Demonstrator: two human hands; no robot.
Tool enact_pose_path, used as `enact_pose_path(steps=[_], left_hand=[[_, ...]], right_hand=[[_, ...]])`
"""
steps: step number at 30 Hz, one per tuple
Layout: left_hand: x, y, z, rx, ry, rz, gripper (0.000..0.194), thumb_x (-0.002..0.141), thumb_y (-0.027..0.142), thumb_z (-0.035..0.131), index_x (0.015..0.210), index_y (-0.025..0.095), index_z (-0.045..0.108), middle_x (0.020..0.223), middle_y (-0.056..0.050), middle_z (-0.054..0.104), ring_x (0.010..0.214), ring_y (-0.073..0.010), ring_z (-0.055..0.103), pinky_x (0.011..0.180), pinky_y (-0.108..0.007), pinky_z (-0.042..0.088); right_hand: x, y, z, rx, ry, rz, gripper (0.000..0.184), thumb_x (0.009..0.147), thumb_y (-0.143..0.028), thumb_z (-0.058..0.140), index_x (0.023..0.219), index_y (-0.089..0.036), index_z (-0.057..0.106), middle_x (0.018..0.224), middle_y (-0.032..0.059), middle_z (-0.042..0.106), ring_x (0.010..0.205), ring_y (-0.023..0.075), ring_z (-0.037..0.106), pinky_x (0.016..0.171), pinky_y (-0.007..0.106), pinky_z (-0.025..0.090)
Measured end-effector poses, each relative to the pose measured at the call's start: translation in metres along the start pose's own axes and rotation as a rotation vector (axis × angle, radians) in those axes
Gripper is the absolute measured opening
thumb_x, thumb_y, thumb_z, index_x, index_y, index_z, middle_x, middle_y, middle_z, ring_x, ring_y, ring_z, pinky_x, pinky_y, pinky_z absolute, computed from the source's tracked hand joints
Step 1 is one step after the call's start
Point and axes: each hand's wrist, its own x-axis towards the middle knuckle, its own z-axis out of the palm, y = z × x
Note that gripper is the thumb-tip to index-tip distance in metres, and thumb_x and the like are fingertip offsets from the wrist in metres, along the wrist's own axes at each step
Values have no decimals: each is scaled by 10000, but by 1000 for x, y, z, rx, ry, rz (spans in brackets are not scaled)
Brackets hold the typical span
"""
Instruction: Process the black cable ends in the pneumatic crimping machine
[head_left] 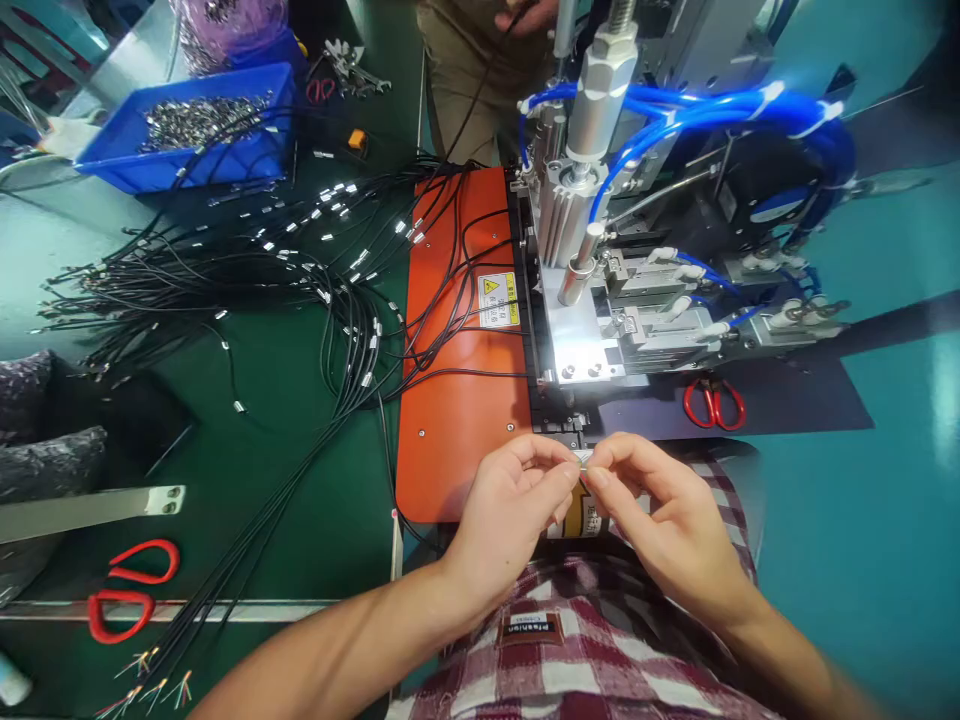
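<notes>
My left hand (510, 510) and my right hand (660, 510) meet fingertip to fingertip just in front of the orange machine bed (457, 430). Both pinch a small silver piece (583, 458) between thumb and forefinger; I cannot make out what it is. Below the fingers shows part of a can with a brown and white label (581, 515). Right behind the hands stands the pneumatic press head (592, 330) with its bright metal plate. A large bundle of black cables with metal end sleeves (300, 280) spreads across the green table to the left, some lying over the orange bed.
A blue bin of small metal parts (195, 125) stands at the back left. Red scissors (131, 590) lie at the front left, another red pair (714, 402) right of the press. Blue air hoses (697, 110) loop over the machine. Another person (480, 60) stands behind it.
</notes>
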Motion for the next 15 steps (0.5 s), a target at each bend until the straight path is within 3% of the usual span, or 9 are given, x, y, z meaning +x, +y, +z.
enact_pose_path(steps=[6,15], left_hand=[[0,0,1,-31,11,14,160,802,244,657,810,120,557,534,66,450,480,-40,353,462,-179,241],[1,-1,0,-54,4,24,151,808,230,654,819,122,549,528,61,461,487,-45,367,479,-178,257]], right_hand=[[0,8,-3,68,-10,106,126,861,-310,626,834,-188,626,632,-25,539,519,100,446,447,211,372],[-1,4,-1,78,0,122,135,850,-301,628,794,-178,622,582,-41,506,490,88,422,439,206,366]])
